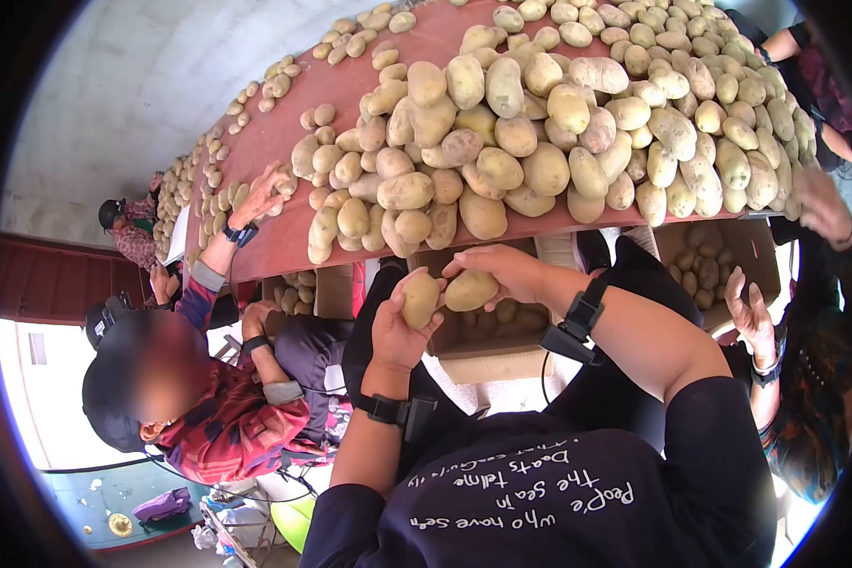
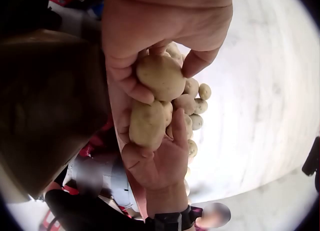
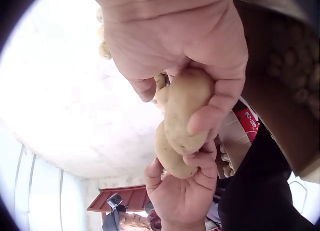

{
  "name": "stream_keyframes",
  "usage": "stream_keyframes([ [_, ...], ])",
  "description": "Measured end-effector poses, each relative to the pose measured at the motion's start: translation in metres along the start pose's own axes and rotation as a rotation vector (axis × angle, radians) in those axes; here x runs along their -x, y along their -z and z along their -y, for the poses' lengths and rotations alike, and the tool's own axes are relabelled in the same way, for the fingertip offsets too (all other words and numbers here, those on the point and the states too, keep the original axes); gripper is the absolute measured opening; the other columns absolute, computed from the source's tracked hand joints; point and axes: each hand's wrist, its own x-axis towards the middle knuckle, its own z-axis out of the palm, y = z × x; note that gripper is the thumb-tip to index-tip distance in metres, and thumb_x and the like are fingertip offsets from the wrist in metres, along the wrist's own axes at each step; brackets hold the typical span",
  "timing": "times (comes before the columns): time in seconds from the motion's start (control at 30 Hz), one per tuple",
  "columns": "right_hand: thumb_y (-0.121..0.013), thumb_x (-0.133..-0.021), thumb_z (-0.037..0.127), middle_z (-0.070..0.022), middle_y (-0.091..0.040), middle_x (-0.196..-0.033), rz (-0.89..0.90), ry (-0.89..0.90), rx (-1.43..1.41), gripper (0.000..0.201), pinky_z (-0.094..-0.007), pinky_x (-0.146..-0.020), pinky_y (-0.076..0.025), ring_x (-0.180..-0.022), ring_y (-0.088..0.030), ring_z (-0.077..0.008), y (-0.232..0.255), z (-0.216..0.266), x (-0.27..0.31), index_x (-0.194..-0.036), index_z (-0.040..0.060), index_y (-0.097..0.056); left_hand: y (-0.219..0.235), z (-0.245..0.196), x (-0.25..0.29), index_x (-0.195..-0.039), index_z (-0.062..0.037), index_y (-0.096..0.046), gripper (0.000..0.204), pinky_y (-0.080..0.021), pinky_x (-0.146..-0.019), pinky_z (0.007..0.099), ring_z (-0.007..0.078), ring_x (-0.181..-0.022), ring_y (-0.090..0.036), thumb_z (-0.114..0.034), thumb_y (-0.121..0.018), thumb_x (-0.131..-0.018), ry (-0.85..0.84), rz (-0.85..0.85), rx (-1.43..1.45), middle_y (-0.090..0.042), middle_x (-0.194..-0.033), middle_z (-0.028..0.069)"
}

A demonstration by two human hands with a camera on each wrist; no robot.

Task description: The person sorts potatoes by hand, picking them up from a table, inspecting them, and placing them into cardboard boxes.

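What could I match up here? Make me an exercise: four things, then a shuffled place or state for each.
1. Left hand
2. Right hand
3. Large potato heap
4. Cardboard box between the legs

A. Below the red tabletop
B. Holds the longer potato
C. On the red tabletop
D. Holds the rounder potato

Pairs: 1-D, 2-B, 3-C, 4-A

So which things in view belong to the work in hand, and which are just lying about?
Seemingly part of the work:
Potato in the left hand
Potato in the right hand
Potato heap
Red tabletop
Cardboard box holding potatoes, below the heap

Apparently just lying about:
Purple bundle, lower left
Bright yellow-green item near it
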Motion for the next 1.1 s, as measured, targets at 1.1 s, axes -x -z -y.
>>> stream_keyframes([
  [1.1,-0.057,-0.087,0.033,-0.0071,-0.061,-0.098,-0.190,-0.014,0.253,0.032,-0.0342,-0.074,-0.049,-0.090,-0.057,-0.0194,0.018,-0.027,-0.019,-0.103,0.0052,-0.063,0.012,0.050,-0.015,-0.133,-0.0050,-0.043,0.051,-0.049,-0.084,0.0298,0.0137,-0.103,-0.056,-0.014,-0.065,-0.087,0.306,-0.028,-0.569,-0.053,-0.122,0.0064],
])
